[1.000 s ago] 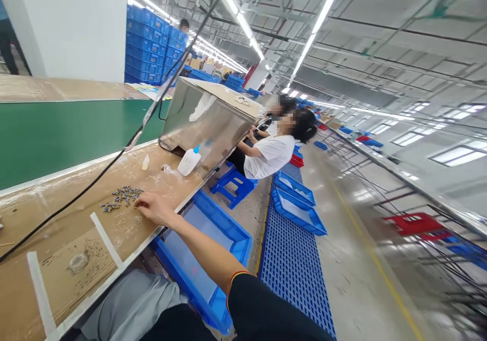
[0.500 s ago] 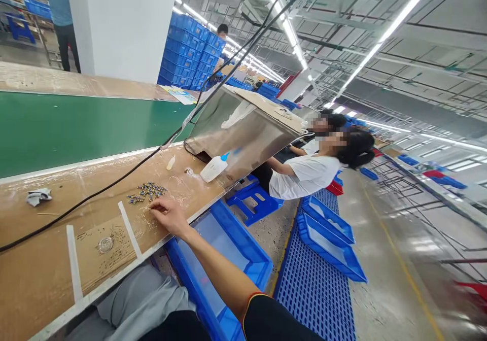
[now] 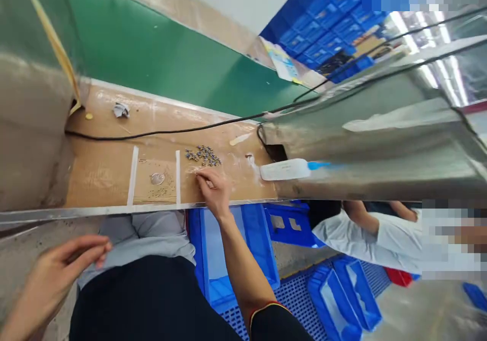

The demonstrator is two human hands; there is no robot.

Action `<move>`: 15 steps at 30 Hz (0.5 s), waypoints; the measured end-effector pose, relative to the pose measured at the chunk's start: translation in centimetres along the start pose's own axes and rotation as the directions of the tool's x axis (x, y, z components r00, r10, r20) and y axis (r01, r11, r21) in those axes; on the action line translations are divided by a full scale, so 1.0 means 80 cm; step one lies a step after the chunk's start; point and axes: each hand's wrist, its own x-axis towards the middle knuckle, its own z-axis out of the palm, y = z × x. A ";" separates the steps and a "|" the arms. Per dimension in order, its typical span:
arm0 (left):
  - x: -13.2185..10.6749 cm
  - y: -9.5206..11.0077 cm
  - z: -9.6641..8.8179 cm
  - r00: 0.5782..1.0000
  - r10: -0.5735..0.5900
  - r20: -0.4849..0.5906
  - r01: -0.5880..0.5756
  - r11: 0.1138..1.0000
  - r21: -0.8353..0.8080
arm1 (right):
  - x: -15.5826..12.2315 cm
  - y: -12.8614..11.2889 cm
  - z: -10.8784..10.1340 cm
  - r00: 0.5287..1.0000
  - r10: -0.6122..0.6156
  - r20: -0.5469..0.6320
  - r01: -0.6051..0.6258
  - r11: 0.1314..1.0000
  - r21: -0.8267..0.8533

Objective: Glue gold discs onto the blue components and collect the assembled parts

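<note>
My right hand rests low over the tabletop with thumb and forefinger pinched. Anything between those fingertips is too small to make out. Just behind it lies a heap of small metal parts with blue and brass tones. To its left, two white tape strips bound a patch of table holding a clear round disc and many tiny dark bits. My left hand is off the table, above my lap at the lower left. Its thumb and fingers come together at the tips; whatever they may hold cannot be seen.
A white squeeze bottle with a blue tip lies by a metal box on the right. A black cable crosses the table. Below the edge sits a blue crate. A co-worker in a white shirt sits at the right.
The view has swung left and down, levelling the table. My left hand has come into view at the lower left. My right hand stays pinched by the heap of parts.
</note>
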 end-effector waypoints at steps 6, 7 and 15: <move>0.070 0.040 0.100 0.998 0.036 0.049 -0.011 0.897 -0.443 | -0.017 -0.048 0.018 0.998 -0.048 -0.043 0.053 0.991 0.124; 0.079 0.046 0.109 0.998 0.057 0.041 -0.031 0.882 -0.470 | -0.018 -0.058 0.023 0.995 -0.090 -0.046 0.096 0.985 0.143; 0.099 0.040 0.125 0.990 0.135 -0.045 -0.141 0.894 -0.425 | -0.013 -0.091 0.059 0.943 -0.333 -0.007 0.333 0.940 0.074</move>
